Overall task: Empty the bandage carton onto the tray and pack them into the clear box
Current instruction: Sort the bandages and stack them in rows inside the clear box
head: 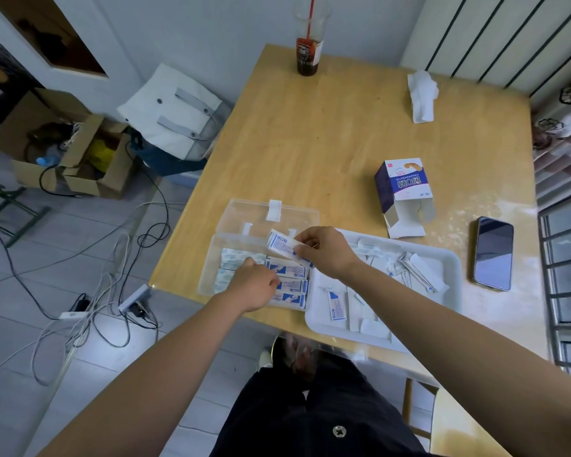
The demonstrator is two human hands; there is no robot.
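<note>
While in right hand (323, 250) — bandage (279, 245) aslant, up-left

The blue-and-white bandage carton (401, 189) is lying on its side, end flaps hanging open, at roughly 12 o'clock from the white tray (450, 258). Loose bandages (337, 306) are scattered in the tray. The clear box (211, 262) sits just beside it at 9 o'clock, lid flipped back, with packed bandages (292, 283) lying flat in rows. One more strip (282, 247) is pinched over the box in the right hand (325, 253).
</note>
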